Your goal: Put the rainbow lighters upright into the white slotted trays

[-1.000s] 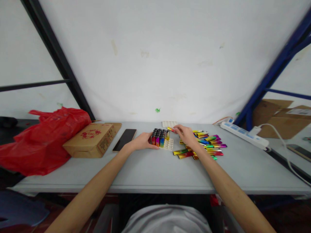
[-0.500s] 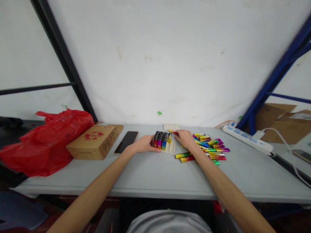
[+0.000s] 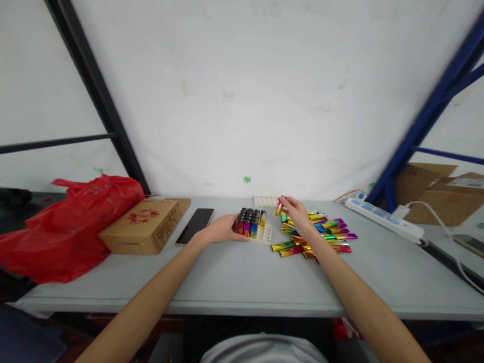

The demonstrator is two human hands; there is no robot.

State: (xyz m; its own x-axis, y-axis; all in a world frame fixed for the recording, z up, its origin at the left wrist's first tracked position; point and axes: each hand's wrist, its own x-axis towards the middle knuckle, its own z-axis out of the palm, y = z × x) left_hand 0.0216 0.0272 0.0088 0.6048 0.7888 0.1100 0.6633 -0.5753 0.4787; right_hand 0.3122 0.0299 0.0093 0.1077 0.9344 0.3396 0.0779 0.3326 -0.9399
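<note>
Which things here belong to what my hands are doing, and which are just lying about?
In use, it seems:
upright shiny pieces at your left hand
pale tray under them
single piece in your right hand
loose shiny pile
probably the back tray

Seemingly just lying about:
red bag
cardboard box with red print
dark phone
power strip

Glossy, metallic-looking lighters (image 3: 291,250) gleam on the right; smooth, matt tabletop (image 3: 227,282) beneath; on the left, a crinkled, shiny plastic bag (image 3: 75,227); matt cardboard box (image 3: 136,222) beside it; then a smooth, glassy phone (image 3: 195,226).
</note>
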